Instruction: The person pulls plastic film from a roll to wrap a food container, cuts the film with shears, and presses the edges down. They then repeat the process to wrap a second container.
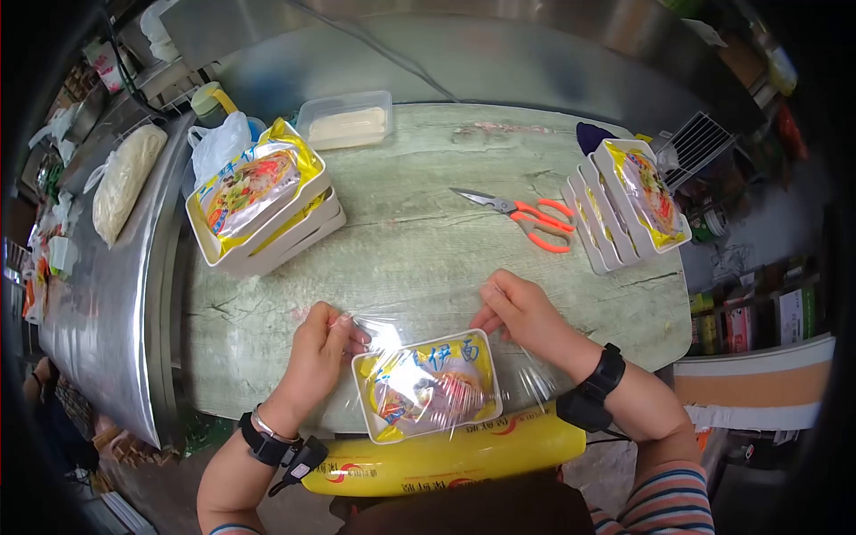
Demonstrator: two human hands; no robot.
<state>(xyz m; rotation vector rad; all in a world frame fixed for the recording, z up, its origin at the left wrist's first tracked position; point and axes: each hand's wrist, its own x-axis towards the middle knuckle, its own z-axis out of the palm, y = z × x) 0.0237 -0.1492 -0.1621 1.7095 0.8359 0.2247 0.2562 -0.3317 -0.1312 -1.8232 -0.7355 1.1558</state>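
Note:
A white tray (358,392) holding a yellow noodle packet (437,392) lies at the table's near edge, with clear cling film (385,334) stretched over it. My left hand (323,343) pinches the film's edge just past the tray's far left corner. Beyond the far right corner, my right hand (515,310) is closed on the film's other side. The film runs back toward a yellow roll of cling film (446,459) lying along the table edge against my body.
Stacked trays with noodle packets (263,196) stand at the left, and more film-covered trays (629,205) at the right. Orange-handled scissors (526,217) lie between them. A clear plastic container (346,120) sits at the back. A steel counter (116,267) adjoins on the left.

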